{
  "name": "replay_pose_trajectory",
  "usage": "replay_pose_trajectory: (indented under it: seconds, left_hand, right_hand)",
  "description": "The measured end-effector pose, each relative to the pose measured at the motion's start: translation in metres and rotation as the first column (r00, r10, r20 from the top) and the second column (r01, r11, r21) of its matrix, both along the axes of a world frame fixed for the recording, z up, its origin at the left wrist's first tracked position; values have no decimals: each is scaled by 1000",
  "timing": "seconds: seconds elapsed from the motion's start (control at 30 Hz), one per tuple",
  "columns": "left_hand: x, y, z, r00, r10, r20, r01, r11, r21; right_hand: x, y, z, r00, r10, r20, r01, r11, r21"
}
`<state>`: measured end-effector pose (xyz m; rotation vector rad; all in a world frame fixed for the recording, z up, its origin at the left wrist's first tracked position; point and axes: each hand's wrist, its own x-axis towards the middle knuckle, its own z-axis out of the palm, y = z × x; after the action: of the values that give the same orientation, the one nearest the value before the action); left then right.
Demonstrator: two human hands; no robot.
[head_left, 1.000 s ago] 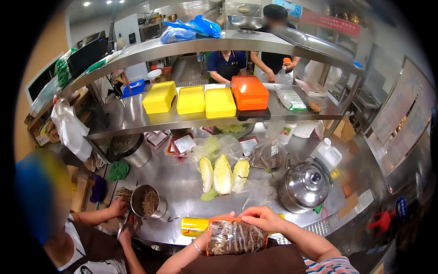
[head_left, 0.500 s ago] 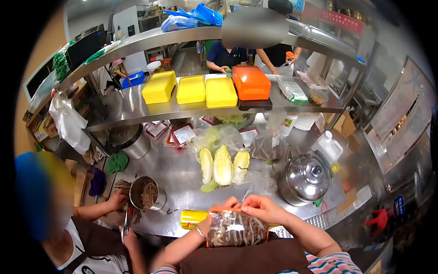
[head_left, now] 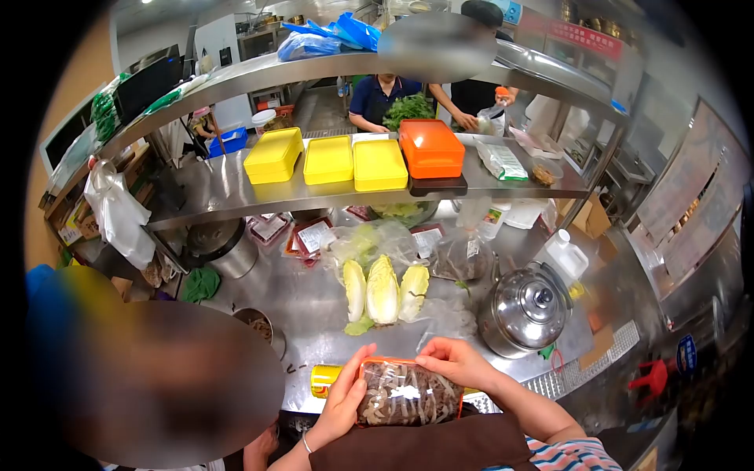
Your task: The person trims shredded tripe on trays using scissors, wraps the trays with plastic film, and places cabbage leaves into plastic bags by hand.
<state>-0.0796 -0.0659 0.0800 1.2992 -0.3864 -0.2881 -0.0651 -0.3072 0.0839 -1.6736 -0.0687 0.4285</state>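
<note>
My left hand [head_left: 339, 400] holds the left side of an orange-rimmed box [head_left: 410, 394], thumb near its edge. The box is tilted up against my brown apron, with clear shiny film over brownish, strip-like food. My right hand [head_left: 454, 363] pinches the box's upper right edge between thumb and fingers. Partly hidden behind my left hand is a yellow cylinder-like packet [head_left: 323, 379] with red marks. Ahead of both hands, napa cabbage pieces [head_left: 382, 290] lie on the steel table [head_left: 306, 314], with clear plastic bags around them.
A steel kettle [head_left: 526, 308] and a white jug [head_left: 564, 255] stand on the right. At left, a co-worker's blurred head covers much of a metal pot [head_left: 263, 326]. Yellow boxes [head_left: 330, 159] and an orange box [head_left: 433, 149] sit on the shelf; two people work beyond it.
My left hand has shifted onto the box's left side, its fingers now visible. The left co-worker has leaned in, hiding their scissors and hands. Green leaves have appeared beyond the shelf.
</note>
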Motion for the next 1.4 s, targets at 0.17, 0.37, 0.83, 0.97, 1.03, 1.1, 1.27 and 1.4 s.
replay_pose_trajectory:
  seconds: [0.17,0.37,0.83,0.97,1.03,1.1,1.27,1.4]
  left_hand:
    - [-2,-5,5,982,-20,-185,1,995,-101]
    - [2,2,-8,853,-62,-519,-35,984,-175]
    - [-8,13,-15,810,-41,-585,-139,956,-259]
    - [-9,20,-25,705,-3,-709,-240,940,-243]
    - [-8,19,-36,623,-13,-782,-308,915,-260]
    - [-2,18,-45,626,-28,-779,-350,883,-312]
    - [12,10,-95,632,69,-772,-471,825,-313]
    - [7,-7,-131,639,242,-730,-523,832,-182]
  right_hand:
    - [0,7,9,1000,14,13,-14,999,-29]
    - [-4,11,13,998,7,63,0,993,-114]
    - [-22,-27,-18,933,-321,-163,359,795,490]
    - [-35,-55,-53,856,-492,-158,496,868,-17]
    - [-21,-42,-52,905,-400,-144,406,914,9]
    - [9,-21,-35,941,-338,7,338,941,-32]
    - [84,94,26,820,396,413,-218,884,-413]
    - [88,236,-48,293,887,358,-408,454,-792]
